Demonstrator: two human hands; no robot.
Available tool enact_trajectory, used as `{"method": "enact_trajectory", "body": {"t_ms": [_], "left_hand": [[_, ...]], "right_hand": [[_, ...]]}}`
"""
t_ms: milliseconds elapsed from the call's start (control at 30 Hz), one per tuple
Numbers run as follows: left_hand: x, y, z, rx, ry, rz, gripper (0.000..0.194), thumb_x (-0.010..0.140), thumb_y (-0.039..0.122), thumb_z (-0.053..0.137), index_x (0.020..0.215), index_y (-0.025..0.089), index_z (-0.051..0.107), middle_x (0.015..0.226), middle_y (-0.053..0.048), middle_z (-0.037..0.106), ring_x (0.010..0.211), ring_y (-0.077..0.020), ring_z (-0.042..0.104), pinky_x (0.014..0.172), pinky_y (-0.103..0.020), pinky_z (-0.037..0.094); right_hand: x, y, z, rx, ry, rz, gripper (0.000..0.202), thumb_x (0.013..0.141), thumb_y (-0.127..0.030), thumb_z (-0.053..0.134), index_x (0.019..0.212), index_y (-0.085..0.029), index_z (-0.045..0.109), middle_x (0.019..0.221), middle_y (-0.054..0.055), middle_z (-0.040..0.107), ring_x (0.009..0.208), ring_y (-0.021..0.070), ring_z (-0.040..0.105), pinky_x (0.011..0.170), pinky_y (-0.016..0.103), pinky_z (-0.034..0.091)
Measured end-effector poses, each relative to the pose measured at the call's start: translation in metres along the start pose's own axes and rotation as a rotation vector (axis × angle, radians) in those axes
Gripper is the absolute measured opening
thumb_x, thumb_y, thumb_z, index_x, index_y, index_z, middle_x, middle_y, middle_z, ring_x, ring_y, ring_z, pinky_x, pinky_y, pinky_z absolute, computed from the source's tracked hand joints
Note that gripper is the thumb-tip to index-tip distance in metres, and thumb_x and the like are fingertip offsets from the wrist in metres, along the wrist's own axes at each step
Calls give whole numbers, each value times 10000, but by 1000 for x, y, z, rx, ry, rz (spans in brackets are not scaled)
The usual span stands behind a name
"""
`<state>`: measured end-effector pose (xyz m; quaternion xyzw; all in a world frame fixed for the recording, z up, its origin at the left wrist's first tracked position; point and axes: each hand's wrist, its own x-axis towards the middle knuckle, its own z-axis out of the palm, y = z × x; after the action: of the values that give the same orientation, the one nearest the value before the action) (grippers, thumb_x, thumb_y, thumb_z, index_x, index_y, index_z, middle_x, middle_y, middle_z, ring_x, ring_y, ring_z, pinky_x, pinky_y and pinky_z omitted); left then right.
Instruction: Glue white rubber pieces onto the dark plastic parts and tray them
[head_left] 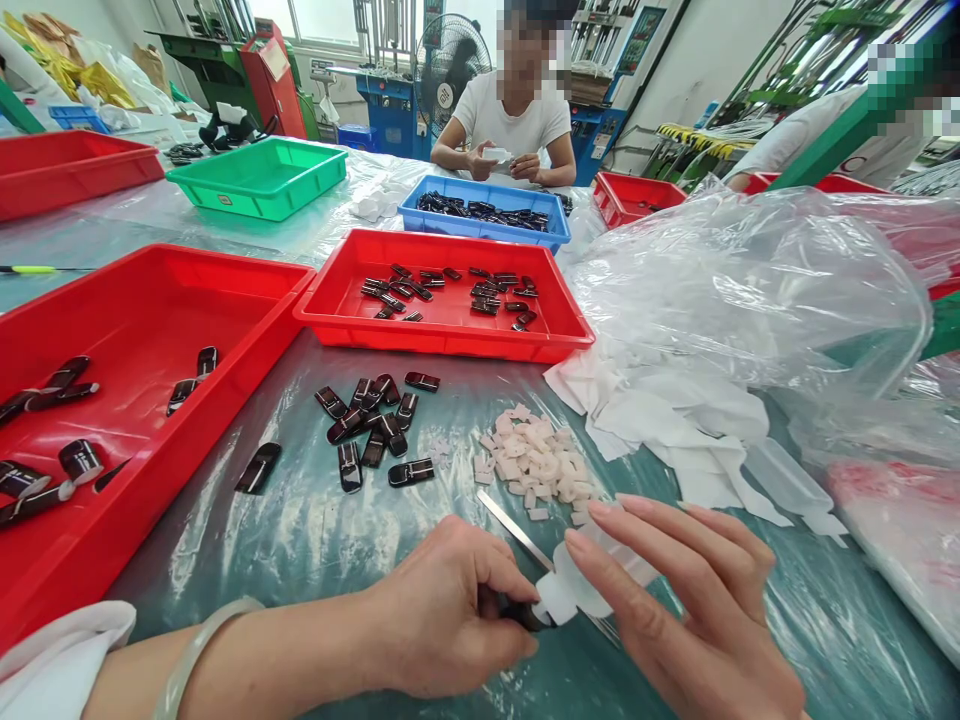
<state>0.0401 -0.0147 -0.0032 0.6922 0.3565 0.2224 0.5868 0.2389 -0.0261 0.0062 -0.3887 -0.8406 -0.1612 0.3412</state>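
Closed fingers of my left hand (457, 610) grip a small glossy black piece (525, 612), mostly hidden in them. Against its end sits the narrow tab of a translucent white plastic piece (566, 595). My right hand (690, 600) has its fingers long and slightly apart over this plastic piece, holding it. Under the hands lies a thin metal tool (514, 525), perhaps tweezers, partly covered. Just beyond is a heap of small pale pieces (544, 455). Several glossy black pieces (375, 420) lie loose on the green, film-covered table (285, 560).
Red trays with black pieces stand at left (217, 440) and ahead (442, 345). Behind are a blue tray (487, 228) and a green tray (259, 190). White sheets (660, 415) and clear plastic film (750, 290) lie at right. Across the table a person (514, 120) handles something.
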Motion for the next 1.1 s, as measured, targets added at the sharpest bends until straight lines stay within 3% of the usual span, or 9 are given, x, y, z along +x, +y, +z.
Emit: {"method": "enact_trajectory", "body": {"t_ms": [400,600,867,1100], "left_hand": [[-1,2,-1,-30,-14,-12,132,597,29,570,628,137,637,577,43,435,501,-43,407,454,-166,260],[-2,3,0,-20,-15,-9,158,610,47,563,676,147,666,580,35,469,530,-64,441,477,-169,293],[1,3,-1,27,-21,12,107,607,41,551,585,137,592,558,30,452,516,-63,413,462,-189,267],[1,4,-2,36,-31,8,157,600,41,544,526,146,454,558,34,431,508,-54,401,451,-193,249]], "right_hand": [[-1,-3,-7,-24,-19,29,220,901,-180,485,972,-301,654,967,4,659,960,165,579,923,404,362],[4,-1,-13,-80,-50,-48,228,838,-129,574,976,-295,648,934,0,660,918,156,578,928,388,359],[7,-3,-20,-129,-53,-111,258,812,-80,579,946,-286,659,794,-26,695,834,137,572,961,351,323],[4,-6,-21,-171,-94,-123,375,795,-10,556,1031,-291,630,809,-34,699,847,133,549,1003,365,286]]}}
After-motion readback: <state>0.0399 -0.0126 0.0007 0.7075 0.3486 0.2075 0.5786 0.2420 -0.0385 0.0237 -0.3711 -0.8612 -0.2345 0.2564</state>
